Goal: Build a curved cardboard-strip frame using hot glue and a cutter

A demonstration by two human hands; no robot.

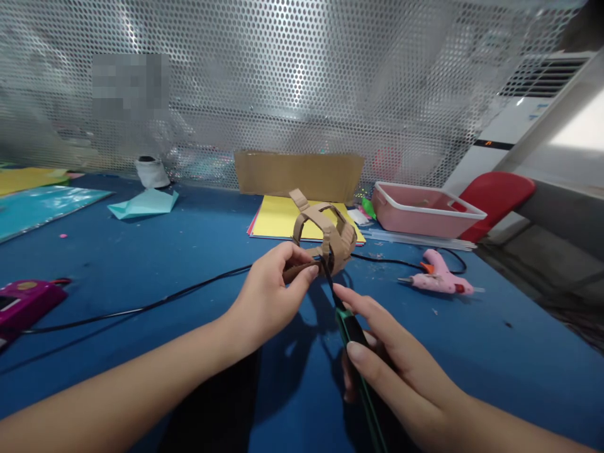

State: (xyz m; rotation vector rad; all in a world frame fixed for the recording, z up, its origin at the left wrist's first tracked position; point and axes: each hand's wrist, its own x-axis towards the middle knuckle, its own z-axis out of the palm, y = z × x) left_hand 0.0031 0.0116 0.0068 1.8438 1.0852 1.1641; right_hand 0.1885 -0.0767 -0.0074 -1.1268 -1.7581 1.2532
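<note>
"What do the 2 hands hold?"
"The left hand [268, 292] pinches a brown strip at the openwork brown cardboard frame [333, 236], mid-table; the right hand [418, 380] grips a slim green-and-black tool [352, 330], its dark tip at the frame."
"Room to move?"
"Bare blue table [472, 352] separates the right hand from the pink glue gun [438, 277], near the right edge."
</note>
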